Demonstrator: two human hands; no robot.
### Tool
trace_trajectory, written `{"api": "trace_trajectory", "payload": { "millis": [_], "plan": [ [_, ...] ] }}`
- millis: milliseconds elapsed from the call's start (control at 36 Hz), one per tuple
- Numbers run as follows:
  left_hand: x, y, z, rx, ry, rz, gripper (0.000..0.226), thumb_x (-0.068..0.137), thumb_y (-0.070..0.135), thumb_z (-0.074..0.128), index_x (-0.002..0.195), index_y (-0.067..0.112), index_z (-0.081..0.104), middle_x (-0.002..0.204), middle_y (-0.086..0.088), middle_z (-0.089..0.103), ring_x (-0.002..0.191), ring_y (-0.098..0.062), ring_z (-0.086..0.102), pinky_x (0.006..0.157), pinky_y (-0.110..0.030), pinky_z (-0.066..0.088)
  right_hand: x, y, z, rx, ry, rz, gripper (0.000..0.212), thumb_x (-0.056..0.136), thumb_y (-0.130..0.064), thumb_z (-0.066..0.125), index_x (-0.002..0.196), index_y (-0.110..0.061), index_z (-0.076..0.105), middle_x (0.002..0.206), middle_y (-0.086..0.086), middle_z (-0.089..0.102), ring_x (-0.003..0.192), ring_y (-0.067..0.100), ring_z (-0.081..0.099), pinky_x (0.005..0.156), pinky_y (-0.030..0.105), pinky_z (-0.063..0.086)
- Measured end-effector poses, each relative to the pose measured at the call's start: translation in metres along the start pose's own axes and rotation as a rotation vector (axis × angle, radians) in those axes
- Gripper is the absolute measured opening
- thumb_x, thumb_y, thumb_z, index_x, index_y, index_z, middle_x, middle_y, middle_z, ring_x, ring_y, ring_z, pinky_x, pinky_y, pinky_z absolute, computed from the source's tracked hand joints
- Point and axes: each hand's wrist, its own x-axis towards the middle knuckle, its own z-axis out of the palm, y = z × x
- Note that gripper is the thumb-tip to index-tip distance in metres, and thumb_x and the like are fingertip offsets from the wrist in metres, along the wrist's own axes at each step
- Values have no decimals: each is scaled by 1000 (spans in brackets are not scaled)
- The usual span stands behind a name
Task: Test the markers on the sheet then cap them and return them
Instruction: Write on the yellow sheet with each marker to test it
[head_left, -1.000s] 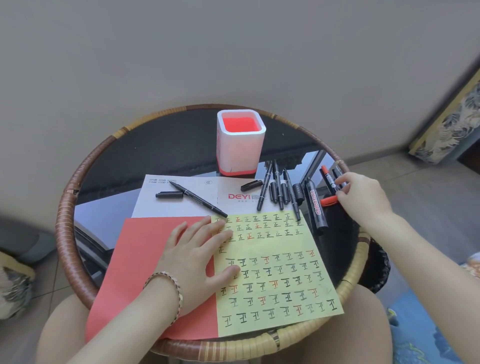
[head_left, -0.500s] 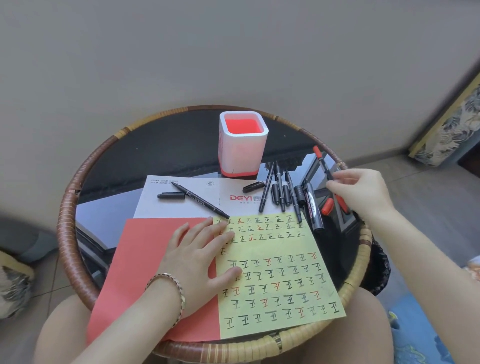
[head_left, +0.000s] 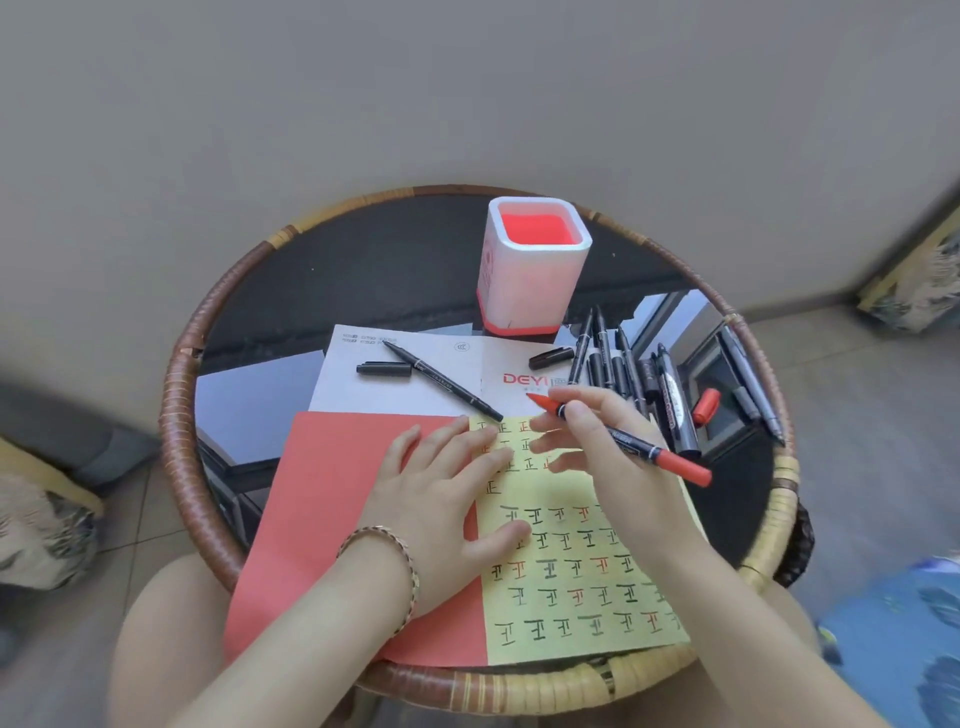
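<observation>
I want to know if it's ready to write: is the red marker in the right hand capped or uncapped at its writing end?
Uncapped: the red-and-black marker in the right hand shows a bare red tip; a loose red cap lies nearby.

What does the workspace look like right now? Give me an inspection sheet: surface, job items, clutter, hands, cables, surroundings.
Surface: round rattan-rimmed table with a dark glossy top.
Job's things: yellow sheet covered in test marks, overlapping a red sheet; red marker, uncapped; white pen holder at the far side; black markers lying right of it.
Clutter: white printed paper with an uncapped black pen and a loose black cap; loose red cap.
Hands: left hand flat on the sheets; right hand holds the red marker over the yellow sheet.
Cables: nothing seen.
Surroundings: plain wall, tiled floor.
</observation>
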Motion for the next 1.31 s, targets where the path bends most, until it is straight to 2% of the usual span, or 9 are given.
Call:
{"api": "trace_trajectory", "payload": {
  "millis": [56, 139, 222, 333, 444, 639, 1000, 1250, 1306],
  "plan": [
    [0, -1, -1, 25, -39, -19, 77, 63, 72, 14, 133, 43, 33, 145, 25, 21, 134, 1, 1, 109, -29, -10, 1, 0, 3, 31, 17, 30, 17, 92, -16, 49, 99, -15, 63, 85, 2, 70, 76, 14, 68, 62, 22, 53],
    [1, -1, -1, 42, -52, -26, 79, 61, 73, 10, 133, 45, 28, 146, 27, 16, 136, 1, -2, 109, -29, -12, 4, 1, 6, 51, 105, 40, 12, 85, -22, 61, 81, -11, 65, 65, -2, 66, 59, 9, 62, 52, 19, 47],
    [1, 0, -3, 34, -67, -38, 80, 60, 73, 11, 133, 45, 29, 145, 28, 17, 136, 2, -1, 109, -29, -11, 4, 6, 10, 24, 227, 32, 23, 78, -22, 70, 64, -10, 57, 43, -6, 54, 39, 5, 47, 42, 14, 38],
    [1, 0, -3, 22, -60, -40, 78, 61, 73, 13, 132, 45, 31, 144, 28, 20, 135, 2, 1, 109, -29, -11, 0, 19, 17, -78, 343, 22, 40, 76, -25, 73, 50, -12, 45, 33, -4, 45, 32, 7, 41, 43, 15, 37],
    [1, 1, -4, 20, -65, -42, 78, 60, 73, 14, 131, 46, 31, 143, 28, 21, 135, 3, 2, 109, -29, -10, 1, 27, 21, -162, 387, 2, 40, 77, -17, 68, 48, -6, 42, 40, 7, 44, 40, 16, 40, 50, 25, 37],
    [0, 0, -4, -10, -60, -47, 77, 60, 74, 17, 130, 45, 34, 143, 28, 24, 133, 4, 3, 109, -29, -10, 2, 30, 24, -164, 360, 7, 36, 75, -12, 66, 46, -13, 44, 32, -5, 44, 33, 10, 44, 45, 16, 38],
    [1, 2, -3, -54, -26, -50, 74, 61, 73, 25, 126, 43, 43, 139, 24, 35, 133, 0, 15, 108, -30, -5, 3, 32, 25, -217, 315, -16, 33, 74, -13, 66, 47, -14, 47, 35, -4, 50, 36, 6, 49, 48, 18, 40],
    [1, 2, -4, -25, -49, -55, 77, 60, 74, 20, 129, 44, 38, 141, 26, 29, 134, 2, 8, 109, -29, -8, 4, 33, 26, -251, 301, -40, 36, 73, -14, 67, 44, -19, 45, 37, -9, 53, 45, 22, 58, 52, 23, 42],
    [1, 1, -4, -15, -50, -53, 78, 60, 74, 20, 130, 44, 37, 141, 27, 28, 134, 3, 7, 109, -29, -8, 4, 33, 26, -259, 311, -44, 35, 72, -13, 66, 44, -19, 45, 36, -8, 53, 43, 20, 56, 52, 23, 42]
  ]
}}
